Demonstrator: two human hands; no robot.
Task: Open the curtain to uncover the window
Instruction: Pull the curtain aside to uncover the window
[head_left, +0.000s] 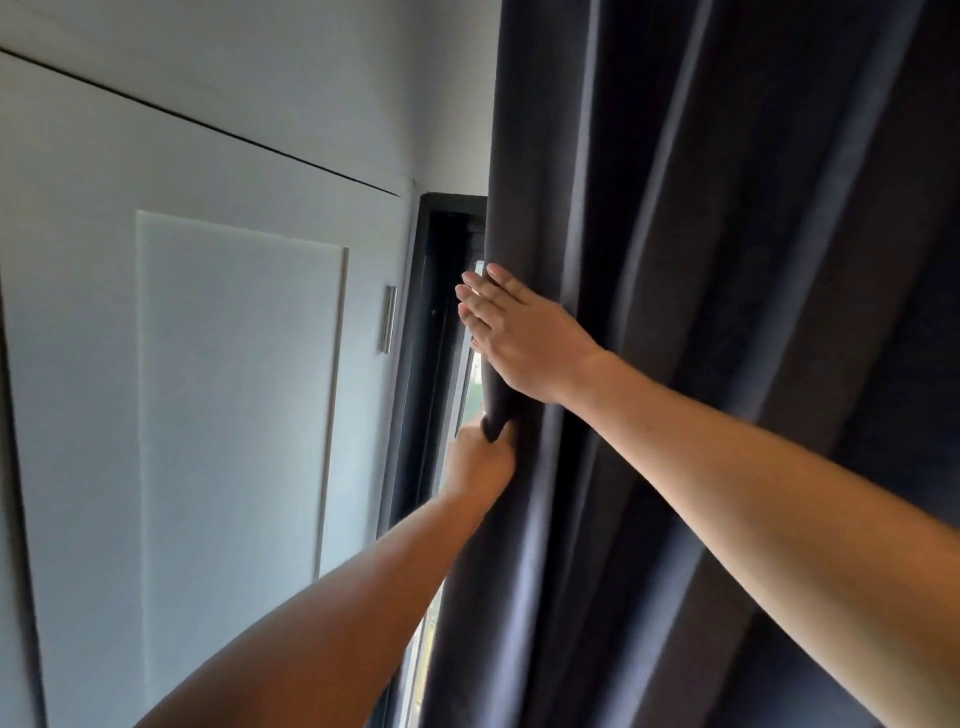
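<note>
A dark grey curtain hangs in heavy folds over the right half of the view. A narrow strip of the black-framed window shows at the curtain's left edge, with daylight behind it. My left hand is closed around the curtain's left edge, gripping a fold. My right hand lies flat against the same edge just above, fingers stretched out toward the window; its thumb is hidden. Most of the window stays hidden behind the cloth.
A white cabinet door with a metal bar handle stands close to the left of the window frame. White wall and ceiling fill the top left.
</note>
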